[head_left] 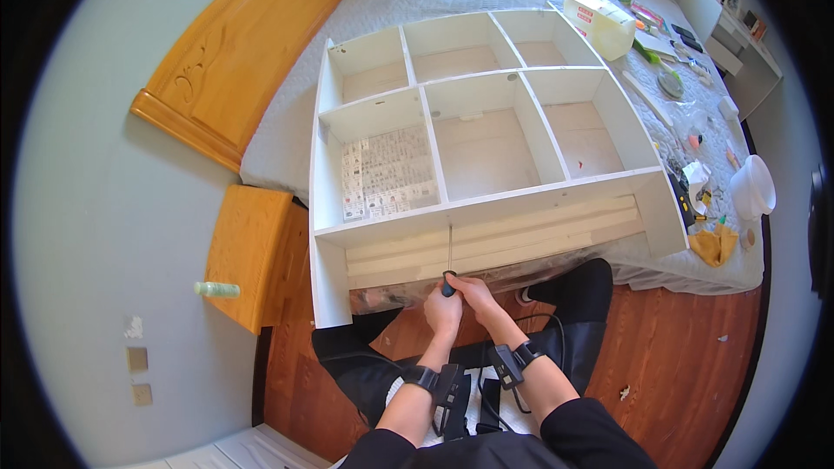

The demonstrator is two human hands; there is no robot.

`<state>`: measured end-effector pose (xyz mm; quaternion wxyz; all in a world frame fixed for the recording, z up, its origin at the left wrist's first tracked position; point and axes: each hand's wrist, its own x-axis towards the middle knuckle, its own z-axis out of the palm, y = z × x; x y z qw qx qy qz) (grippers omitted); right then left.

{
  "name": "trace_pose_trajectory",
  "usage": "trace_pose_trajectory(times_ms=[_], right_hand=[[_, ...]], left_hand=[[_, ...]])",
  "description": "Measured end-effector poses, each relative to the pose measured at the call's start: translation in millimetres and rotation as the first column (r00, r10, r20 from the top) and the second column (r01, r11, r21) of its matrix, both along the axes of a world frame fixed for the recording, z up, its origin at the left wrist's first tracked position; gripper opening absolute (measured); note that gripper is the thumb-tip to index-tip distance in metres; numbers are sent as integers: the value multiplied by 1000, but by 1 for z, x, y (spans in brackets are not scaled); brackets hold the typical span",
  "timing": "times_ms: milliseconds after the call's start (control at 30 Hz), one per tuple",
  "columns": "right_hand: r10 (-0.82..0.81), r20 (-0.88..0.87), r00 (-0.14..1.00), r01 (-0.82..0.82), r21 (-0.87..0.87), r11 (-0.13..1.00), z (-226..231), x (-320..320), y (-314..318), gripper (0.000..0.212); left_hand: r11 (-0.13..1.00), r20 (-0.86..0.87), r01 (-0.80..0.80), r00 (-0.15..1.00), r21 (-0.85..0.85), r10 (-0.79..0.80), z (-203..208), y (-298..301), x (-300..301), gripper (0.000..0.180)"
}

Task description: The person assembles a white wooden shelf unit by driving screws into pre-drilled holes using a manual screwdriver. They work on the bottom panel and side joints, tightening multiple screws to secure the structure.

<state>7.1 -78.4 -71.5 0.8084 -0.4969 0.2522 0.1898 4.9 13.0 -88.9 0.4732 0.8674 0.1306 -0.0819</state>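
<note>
Both of my hands are at a screwdriver [449, 285] with a dark blue handle and a long thin shaft. My left hand [443, 311] is wrapped around the handle from the left. From the right, my right hand [475, 293] closes its fingers on the top of the same handle. The shaft points away from me, its tip at the near long board of a white shelf unit [499, 205]. The unit lies on its back on the bed, its compartments facing up. Whatever screw is at the tip is too small to make out.
A printed sheet [388, 172] lies in one left compartment. On the bed's right side are a box [599, 22], a white bucket [753, 188], a yellow cloth [714, 245] and several small items. A wooden nightstand [248, 247] with a green bottle [217, 290] stands left.
</note>
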Motion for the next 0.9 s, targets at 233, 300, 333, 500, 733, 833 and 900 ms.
trace_pose_trajectory(times_ms=[233, 300, 333, 500, 733, 833, 900], right_hand=[[153, -150, 977, -132, 145, 981, 4, 5, -27, 36], [133, -145, 980, -120, 94, 988, 5, 8, -29, 35], [125, -141, 982, -115, 73, 991, 6, 8, -27, 35], [0, -28, 1000, 1, 54, 999, 7, 6, -6, 30], [115, -74, 991, -108, 101, 989, 6, 6, -25, 30], [168, -138, 976, -153, 116, 981, 4, 9, -31, 31], [123, -130, 984, -108, 111, 988, 3, 11, -25, 27]], left_hand=[[180, -562, -560, 644, -809, -520, 10, 4, 15, 32], [212, -585, -561, 651, -800, -484, 15, 3, 16, 29], [254, -626, -577, 657, -776, -420, 18, 2, 14, 29], [993, -224, 17, 975, 115, 9, 28, -3, -2, 42], [416, -636, -494, 683, -764, -358, 22, 3, 5, 29], [194, -547, -531, 664, -825, -510, 21, 7, 8, 29], [339, -637, -539, 639, -771, -432, 23, 7, 9, 26]])
